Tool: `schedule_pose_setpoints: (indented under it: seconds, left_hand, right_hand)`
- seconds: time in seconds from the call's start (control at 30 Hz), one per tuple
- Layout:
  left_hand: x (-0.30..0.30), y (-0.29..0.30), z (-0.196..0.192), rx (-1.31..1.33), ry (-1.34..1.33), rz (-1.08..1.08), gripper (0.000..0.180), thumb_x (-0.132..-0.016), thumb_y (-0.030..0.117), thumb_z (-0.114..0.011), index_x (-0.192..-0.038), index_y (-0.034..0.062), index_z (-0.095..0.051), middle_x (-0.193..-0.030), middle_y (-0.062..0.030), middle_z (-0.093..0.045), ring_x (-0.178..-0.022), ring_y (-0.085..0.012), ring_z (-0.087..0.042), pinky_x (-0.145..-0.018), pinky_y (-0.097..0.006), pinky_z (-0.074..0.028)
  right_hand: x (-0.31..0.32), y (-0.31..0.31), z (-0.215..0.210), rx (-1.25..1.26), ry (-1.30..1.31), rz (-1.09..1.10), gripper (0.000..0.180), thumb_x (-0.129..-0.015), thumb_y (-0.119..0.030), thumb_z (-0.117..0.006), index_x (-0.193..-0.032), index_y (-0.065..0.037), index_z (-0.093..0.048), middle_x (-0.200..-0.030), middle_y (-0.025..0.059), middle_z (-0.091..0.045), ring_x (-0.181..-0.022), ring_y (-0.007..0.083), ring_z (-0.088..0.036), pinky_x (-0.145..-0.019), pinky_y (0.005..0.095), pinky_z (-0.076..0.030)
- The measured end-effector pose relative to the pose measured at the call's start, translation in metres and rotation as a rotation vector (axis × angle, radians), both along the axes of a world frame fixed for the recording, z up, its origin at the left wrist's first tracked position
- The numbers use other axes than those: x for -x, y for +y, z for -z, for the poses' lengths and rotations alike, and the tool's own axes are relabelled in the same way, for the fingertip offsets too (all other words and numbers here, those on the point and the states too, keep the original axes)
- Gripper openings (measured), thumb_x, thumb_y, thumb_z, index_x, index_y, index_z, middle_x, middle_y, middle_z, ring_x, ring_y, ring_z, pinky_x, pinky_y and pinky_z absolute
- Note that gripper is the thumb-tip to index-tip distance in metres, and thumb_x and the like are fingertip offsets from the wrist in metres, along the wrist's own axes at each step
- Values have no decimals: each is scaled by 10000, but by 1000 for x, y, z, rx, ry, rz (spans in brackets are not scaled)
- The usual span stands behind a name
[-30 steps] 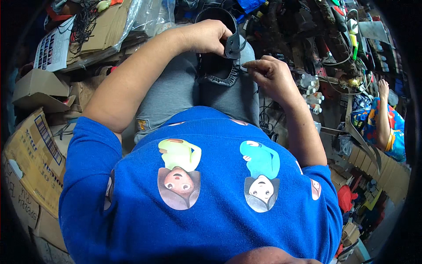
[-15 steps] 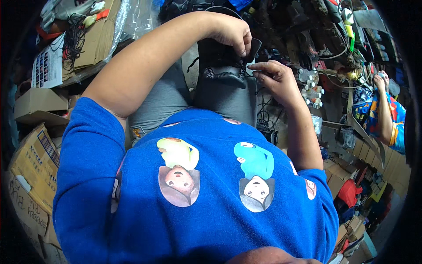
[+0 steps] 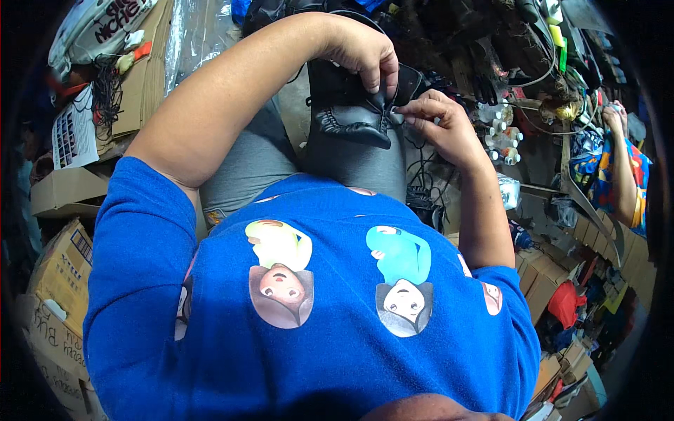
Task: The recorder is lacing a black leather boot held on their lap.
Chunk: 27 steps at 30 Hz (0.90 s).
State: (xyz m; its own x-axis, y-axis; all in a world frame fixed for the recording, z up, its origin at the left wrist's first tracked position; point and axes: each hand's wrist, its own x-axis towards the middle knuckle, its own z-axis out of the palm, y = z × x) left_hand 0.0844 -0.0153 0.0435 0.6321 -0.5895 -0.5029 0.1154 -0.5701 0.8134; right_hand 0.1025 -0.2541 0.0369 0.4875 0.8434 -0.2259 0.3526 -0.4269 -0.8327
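Note:
A black leather shoe [image 3: 347, 105] lies on my right thigh, over grey trousers. My left hand [image 3: 361, 56] reaches across from the left and grips the shoe's upper edge from above, fingers curled down. My right hand [image 3: 439, 123] sits at the shoe's right side, thumb and forefinger pinched at the same edge; whatever thin thing they pinch is too small to make out. The two hands almost touch. My blue printed shirt fills the lower half of the view.
Cardboard boxes [image 3: 60, 281] stack at my left, with a clear plastic sheet [image 3: 200, 35] at the top. Dark shoes and cables [image 3: 519, 49] crowd the top right. Another person's arm [image 3: 621, 168] in patterned clothing is at the right edge. More boxes [image 3: 544, 281] stand lower right.
The shoe and both hands have come closer and sit lower on my lap. My left hand has shifted along the shoe's upper edge, and my right hand stays pinched beside it.

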Motion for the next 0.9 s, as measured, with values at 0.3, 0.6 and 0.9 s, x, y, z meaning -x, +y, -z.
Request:
schedule_pose_setpoints:
  seconds: [0.3,0.6,0.9]
  left_hand:
    - [-1,1,0,105,79,-60,288,-717,77,-680,-999,17,-679,-871,-48,-682,-807,-126,-608,-814,-271,-460]
    - [6,1,1,129,-31,-116,226,-730,111,-696,-939,24,-699,-829,-41,-685,-787,-125,-612,-805,-275,-465]
    - [9,1,7,167,-19,-152,209,-714,90,-715,-911,23,-695,-825,-46,-682,-773,-126,-615,-783,-266,-475]
  right_hand:
    - [15,1,0,-93,-57,116,158,-786,-41,-669,-940,-52,-701,-771,34,-566,-680,100,-555,-607,249,-450]
    - [29,5,-14,-14,-199,191,150,-751,-80,-670,-898,-66,-701,-714,93,-580,-642,207,-583,-589,309,-458]
    - [14,13,-18,12,-193,56,128,-785,-55,-667,-910,-43,-690,-767,63,-556,-687,157,-570,-615,276,-449]
